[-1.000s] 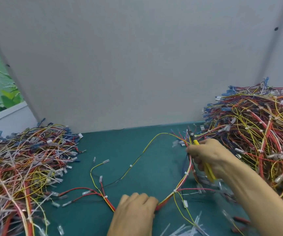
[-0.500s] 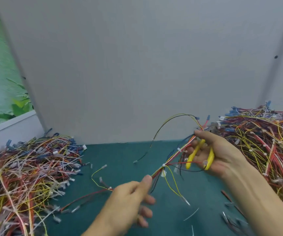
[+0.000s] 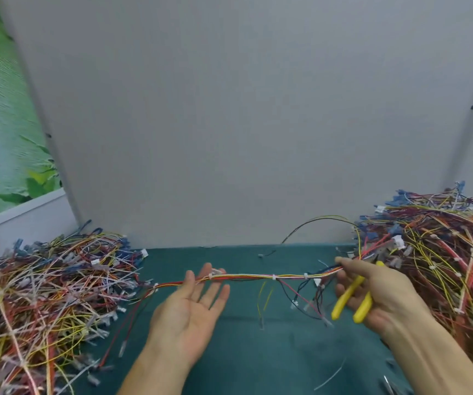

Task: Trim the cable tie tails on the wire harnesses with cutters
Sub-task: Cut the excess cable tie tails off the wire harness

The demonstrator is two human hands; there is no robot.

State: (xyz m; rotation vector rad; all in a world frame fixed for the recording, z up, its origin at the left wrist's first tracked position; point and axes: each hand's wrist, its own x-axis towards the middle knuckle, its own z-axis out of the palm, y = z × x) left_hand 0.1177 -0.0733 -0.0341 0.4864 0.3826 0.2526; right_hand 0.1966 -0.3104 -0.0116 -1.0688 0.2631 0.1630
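Observation:
A wire harness (image 3: 258, 277) of red, yellow and white wires is stretched level above the green table, with white cable ties along it. My left hand (image 3: 192, 306) lies palm up under its left part, fingers straight, the wires resting across the fingertips. My right hand (image 3: 378, 292) pinches the harness's right end between thumb and forefinger and grips the yellow-handled cutters (image 3: 355, 299) in its palm. The cutter jaws are hidden behind the hand. Loose branch wires hang down from the harness.
A big heap of harnesses (image 3: 38, 303) covers the table's left side and another heap (image 3: 443, 260) fills the right. A grey partition wall stands close behind. Cut tie tails (image 3: 330, 377) lie on the green mat (image 3: 258, 352) at lower right.
Both hands have spread apart and pulled the harness straight and level. My left hand has gone from pinching the wires to lying flat under them. The view has tilted up.

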